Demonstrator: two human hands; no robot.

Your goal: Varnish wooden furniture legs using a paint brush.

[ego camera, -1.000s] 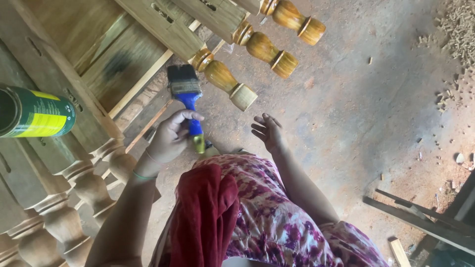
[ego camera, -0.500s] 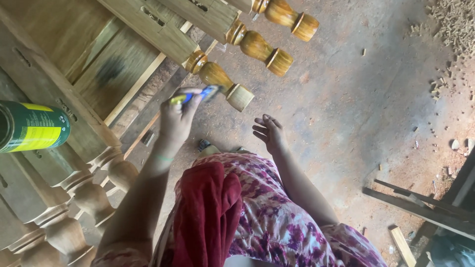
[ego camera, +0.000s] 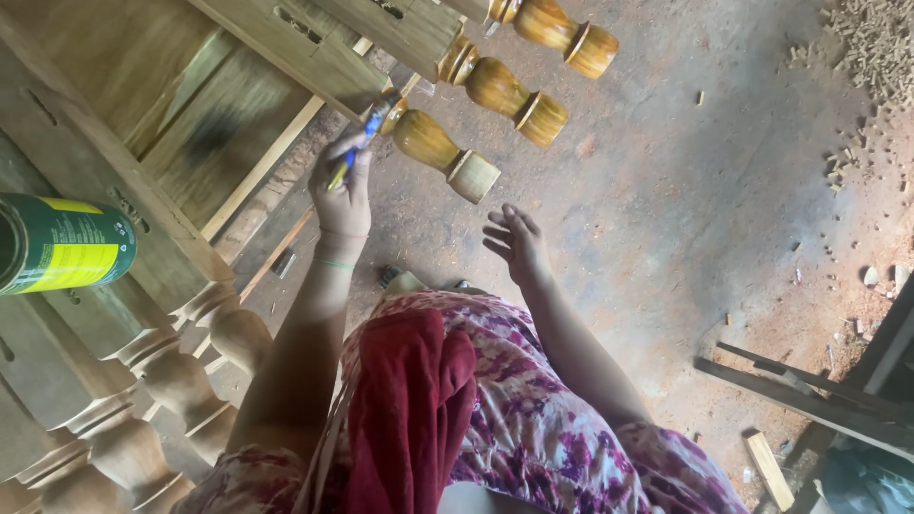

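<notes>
While the head camera looks down past a floral skirt (ego camera: 562, 428) and a red cloth (ego camera: 409, 409), the left hand (ego camera: 345, 190) is raised, fingers closed around the blue-and-yellow handle of a paintbrush (ego camera: 367, 128). Brush tip meets the upper end of a turned wooden leg (ego camera: 443, 152), glossy amber, just where it joins the square rail (ego camera: 286, 43). Two more varnished legs (ego camera: 519, 95) lie parallel beyond it, further right. Right hand (ego camera: 514, 243) hangs free over the dirt floor (ego camera: 685, 219), fingers spread and loosely curled, holding nothing, well apart from the legs. Green-and-yellow can (ego camera: 62, 243) sits at the left edge on unvarnished furniture; pale turned legs (ego camera: 181, 381) below it. Wood chips (ego camera: 876, 48) scattered top right; loose slats (ego camera: 809, 400) lower right.
</notes>
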